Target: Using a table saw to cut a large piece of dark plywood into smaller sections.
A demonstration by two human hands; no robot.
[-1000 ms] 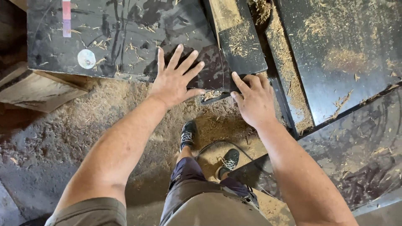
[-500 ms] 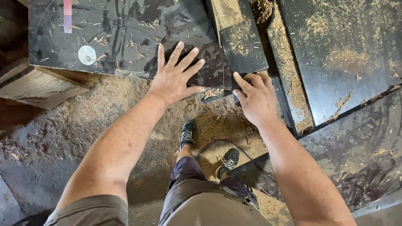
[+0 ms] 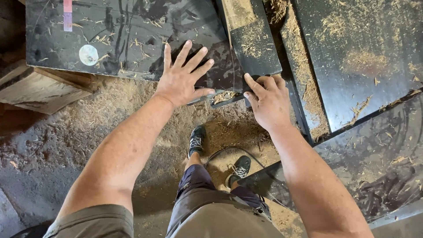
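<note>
My left hand (image 3: 183, 75) lies flat with fingers spread on the near edge of a large black board (image 3: 119, 37) dusted with sawdust. My right hand (image 3: 266, 99) curls its fingers over the near end of a narrow black strip (image 3: 251, 37) that lies beside the large board. A thin gap between board and strip runs up from between the two hands. Below them are my legs and dark shoes (image 3: 197, 140) on the floor.
More black boards (image 3: 361, 48) lie to the right, one slanting at lower right (image 3: 374, 163). Sawdust covers the concrete floor (image 3: 66, 132). Pale wooden blocks (image 3: 37, 90) sit under the left board. A thin cable (image 3: 229, 152) loops by my feet.
Both hands have shifted very slightly; the right hand's fingers are a little more curled over the strip's end. Otherwise the scene is the same.
</note>
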